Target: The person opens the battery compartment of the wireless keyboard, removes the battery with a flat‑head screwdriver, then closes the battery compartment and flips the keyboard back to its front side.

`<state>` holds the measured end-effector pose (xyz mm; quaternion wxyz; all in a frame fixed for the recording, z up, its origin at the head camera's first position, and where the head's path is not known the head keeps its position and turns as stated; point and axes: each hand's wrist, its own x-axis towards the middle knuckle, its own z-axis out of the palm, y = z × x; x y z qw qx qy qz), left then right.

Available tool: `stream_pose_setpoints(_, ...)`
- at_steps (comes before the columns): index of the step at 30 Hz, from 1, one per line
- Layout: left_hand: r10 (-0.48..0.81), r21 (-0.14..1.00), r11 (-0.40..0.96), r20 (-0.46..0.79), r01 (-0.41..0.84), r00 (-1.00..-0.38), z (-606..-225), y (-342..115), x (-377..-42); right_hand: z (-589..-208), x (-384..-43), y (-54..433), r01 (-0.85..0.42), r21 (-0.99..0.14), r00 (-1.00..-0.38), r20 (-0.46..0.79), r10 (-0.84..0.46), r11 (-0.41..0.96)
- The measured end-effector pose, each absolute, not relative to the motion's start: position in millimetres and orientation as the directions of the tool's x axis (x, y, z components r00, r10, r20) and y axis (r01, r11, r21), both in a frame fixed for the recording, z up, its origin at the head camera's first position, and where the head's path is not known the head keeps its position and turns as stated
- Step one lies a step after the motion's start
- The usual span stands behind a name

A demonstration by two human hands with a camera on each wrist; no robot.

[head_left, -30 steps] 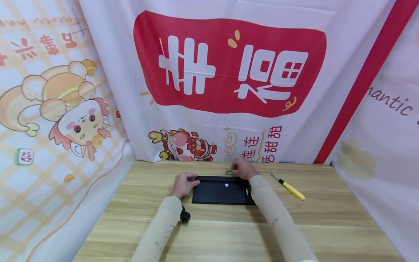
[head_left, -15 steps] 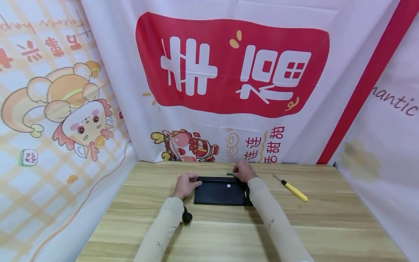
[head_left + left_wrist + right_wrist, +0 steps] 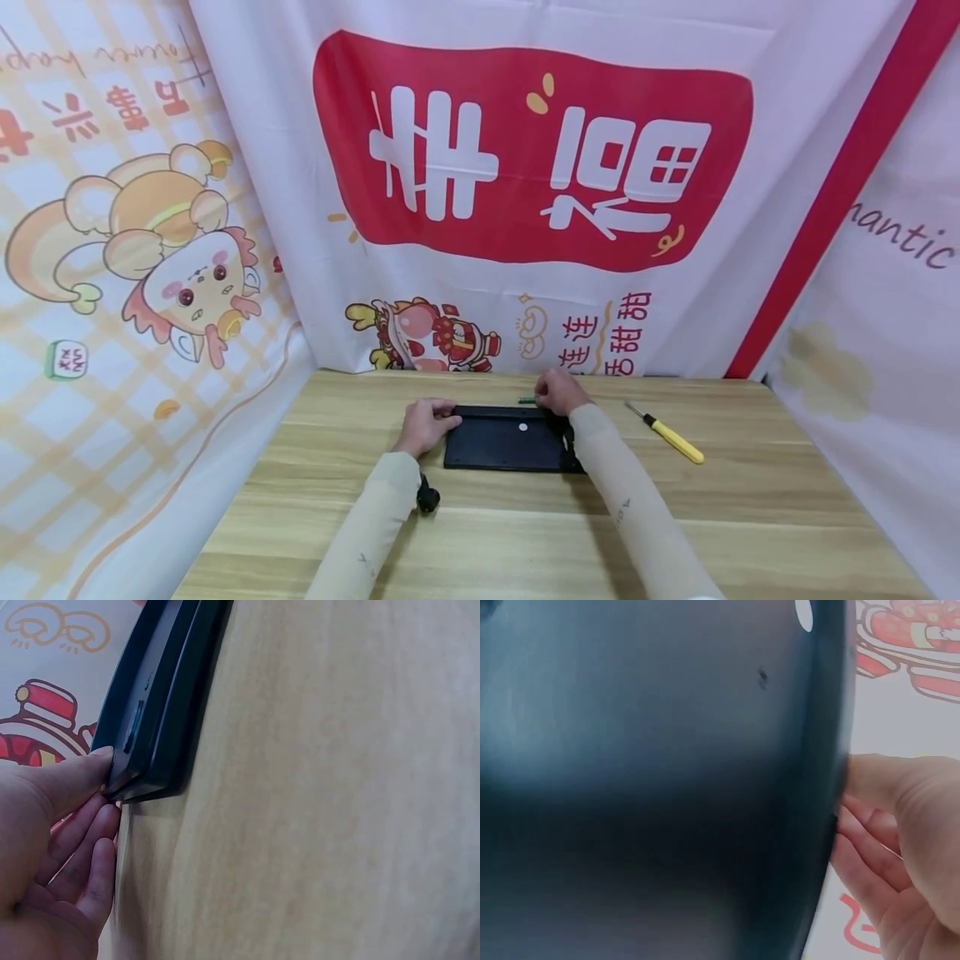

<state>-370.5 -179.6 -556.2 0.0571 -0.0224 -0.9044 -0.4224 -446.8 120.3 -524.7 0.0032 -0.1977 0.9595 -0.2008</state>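
A flat black board (image 3: 495,446), likely a keyboard lying face down, rests on the table with a raised bar along its far edge and a white round spot. My left hand (image 3: 422,427) pinches its far left corner, with the thumb (image 3: 94,761) on top and fingers below. My right hand (image 3: 561,393) is at the far edge toward the right. From its fingertips a small green battery-like stick (image 3: 527,400) juts left. In the right wrist view, the right hand (image 3: 907,840) is behind the board's edge, which hides the fingertips and the green stick.
A screwdriver (image 3: 675,440) with a yellow handle lies on the wooden table (image 3: 480,542) right of the board. Printed cloth (image 3: 525,150) hangs right behind the table's far edge and along both sides.
The right hand has lowered slightly, and the green stick has gone from tilted to nearly level along the board's far edge. The left hand keeps its hold on the corner.
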Motion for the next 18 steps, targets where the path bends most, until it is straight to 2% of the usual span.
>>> stream_pose_setpoints(11, 0.006, 0.763, 0.637, 0.139, 0.111, -0.99, -558, -183, -373, -485, -448, 152, -0.413, -0.322, -0.908, 0.069, -0.414, 0.852)
stream_pose_setpoints(18, 0.0, 0.773, 0.626, 0.127, 0.099, -0.992, -560, -181, -375, -478, -453, 184, -0.44, -0.353, -0.885, 0.014, -0.466, 0.825)
